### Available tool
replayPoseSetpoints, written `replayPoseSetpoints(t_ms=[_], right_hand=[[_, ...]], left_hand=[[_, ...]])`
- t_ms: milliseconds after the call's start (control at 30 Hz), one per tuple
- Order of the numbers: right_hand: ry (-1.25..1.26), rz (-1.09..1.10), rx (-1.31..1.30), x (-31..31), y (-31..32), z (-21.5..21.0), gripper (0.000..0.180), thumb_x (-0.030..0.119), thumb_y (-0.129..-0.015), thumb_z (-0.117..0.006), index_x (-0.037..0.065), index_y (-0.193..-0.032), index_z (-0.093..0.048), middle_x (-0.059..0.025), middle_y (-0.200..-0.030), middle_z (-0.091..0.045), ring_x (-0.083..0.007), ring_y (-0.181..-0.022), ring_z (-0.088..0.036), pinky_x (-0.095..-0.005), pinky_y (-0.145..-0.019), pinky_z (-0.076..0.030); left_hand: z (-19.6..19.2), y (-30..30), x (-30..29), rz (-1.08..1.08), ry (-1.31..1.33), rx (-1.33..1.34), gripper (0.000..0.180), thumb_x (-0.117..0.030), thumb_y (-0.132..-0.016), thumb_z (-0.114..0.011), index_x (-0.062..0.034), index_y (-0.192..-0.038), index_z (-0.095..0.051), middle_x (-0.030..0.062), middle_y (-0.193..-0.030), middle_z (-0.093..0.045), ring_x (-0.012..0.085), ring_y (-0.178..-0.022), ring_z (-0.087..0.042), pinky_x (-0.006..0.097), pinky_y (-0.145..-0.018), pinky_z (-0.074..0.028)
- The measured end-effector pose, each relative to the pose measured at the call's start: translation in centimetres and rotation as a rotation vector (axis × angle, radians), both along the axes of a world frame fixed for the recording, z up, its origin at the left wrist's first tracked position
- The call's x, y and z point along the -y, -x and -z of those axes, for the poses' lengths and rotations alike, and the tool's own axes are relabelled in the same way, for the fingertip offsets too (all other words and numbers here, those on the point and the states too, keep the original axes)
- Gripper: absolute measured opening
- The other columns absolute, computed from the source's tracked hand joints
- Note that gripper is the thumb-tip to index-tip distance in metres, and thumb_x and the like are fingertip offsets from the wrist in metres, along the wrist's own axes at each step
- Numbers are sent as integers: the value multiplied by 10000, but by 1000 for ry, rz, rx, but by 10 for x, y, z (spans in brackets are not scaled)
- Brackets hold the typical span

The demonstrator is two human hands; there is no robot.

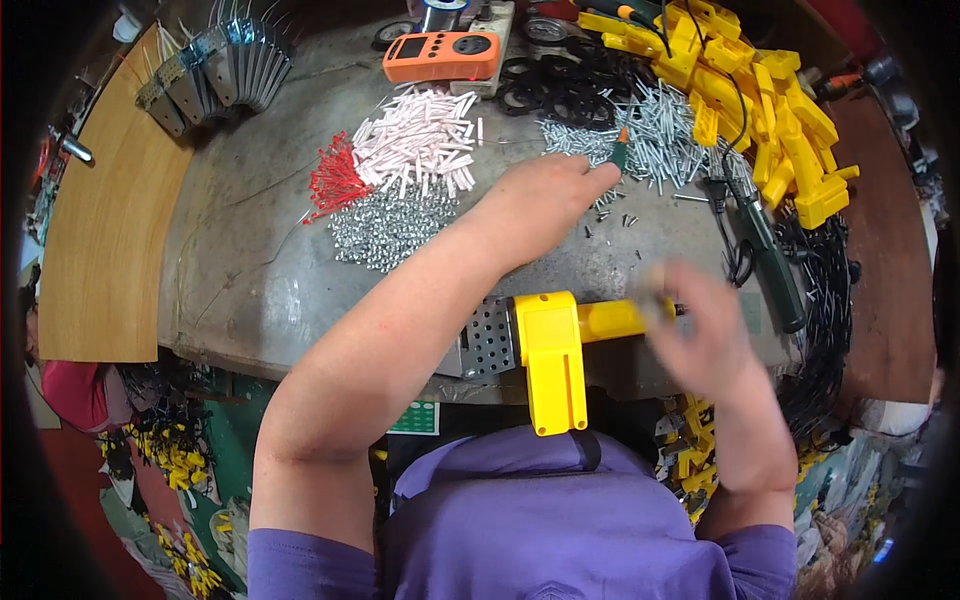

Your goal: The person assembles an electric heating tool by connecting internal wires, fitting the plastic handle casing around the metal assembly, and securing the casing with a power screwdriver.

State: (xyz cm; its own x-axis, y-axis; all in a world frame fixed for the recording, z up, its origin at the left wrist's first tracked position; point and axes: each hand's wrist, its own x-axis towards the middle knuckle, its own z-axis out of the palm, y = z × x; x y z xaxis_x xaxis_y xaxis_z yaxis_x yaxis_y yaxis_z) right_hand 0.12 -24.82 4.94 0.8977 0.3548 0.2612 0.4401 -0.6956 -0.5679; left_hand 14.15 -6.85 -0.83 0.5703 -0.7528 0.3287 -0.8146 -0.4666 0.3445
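My left hand (545,205) reaches over the far middle of the bench, beside a pile of small screws (575,138). Its fingers are drawn together. A small green-and-orange handle (620,150) stands at the fingertips; whether they grip it I cannot tell. In front of me lies a yellow plastic tool housing (553,350), with a perforated metal plate (490,340) on its left and a yellow handle (612,320) pointing right. My right hand (700,325) is smeared by motion at the end of that handle, where a dark tip pokes out. Its grip is unclear.
Beyond my left arm are piles of pinkish-white sleeves (420,140), red-ended leads (335,178) and small metal parts (390,225). An orange meter (442,56) lies behind them. Yellow housings (770,110) heap at far right, above a corded dark green tool (775,260) and black leads (825,300).
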Motion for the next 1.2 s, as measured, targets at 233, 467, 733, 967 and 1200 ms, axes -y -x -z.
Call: replayPoseSetpoints(t_ms=[233, 467, 733, 967, 1200], right_hand=[[169, 59, 121, 26, -66, 43, 250, -51, -745, -556, -24, -992, -533, -202, -985, -575, -410, -956, -550, -447, -822, -451], [144, 128, -21, 25, -57, 16, 301, -44, -747, -555, -25, -1045, -519, -185, -997, -591, -361, -938, -576, -417, -804, -464], [-162, -65, -467, 31, -29, -17, 308, 9, -780, -621, -13, -1059, -492, -149, -879, -655, -282, -850, -675, -335, -734, -508], [-30, -66, -515, 32, -34, -23, 357, 4, -773, -628, -5, -1109, -509, -137, -873, -679, -270, -870, -663, -348, -740, -498], [-2, -147, -471, 35, -32, -19, 387, -34, -747, -617, 14, -1121, -528, -101, -831, -688, -204, -846, -664, -328, -750, -492]], left_hand=[[-4, 2, 3, -25, 29, -75, 353, -6, -785, -534, -68, -1132, -545, 157, -1000, -590, 359, -948, -582, 437, -821, -478], [-12, 9, 4, 136, 104, -80, 284, -61, -763, -621, -65, -1037, -547, 153, -948, -607, 368, -921, -589, 461, -778, -478], [-17, 14, 11, 142, -143, -93, 342, -76, -765, -637, -55, -1064, -472, 170, -903, -622, 376, -903, -600, 476, -757, -474], [-11, 16, 11, 73, -102, -52, 356, -11, -751, -596, -16, -1072, -441, 218, -893, -613, 402, -870, -603, 470, -730, -488], [-30, 19, 19, 127, -278, -31, 348, 22, -719, -600, -17, -1027, -444, 211, -859, -604, 382, -824, -617, 456, -706, -498]])
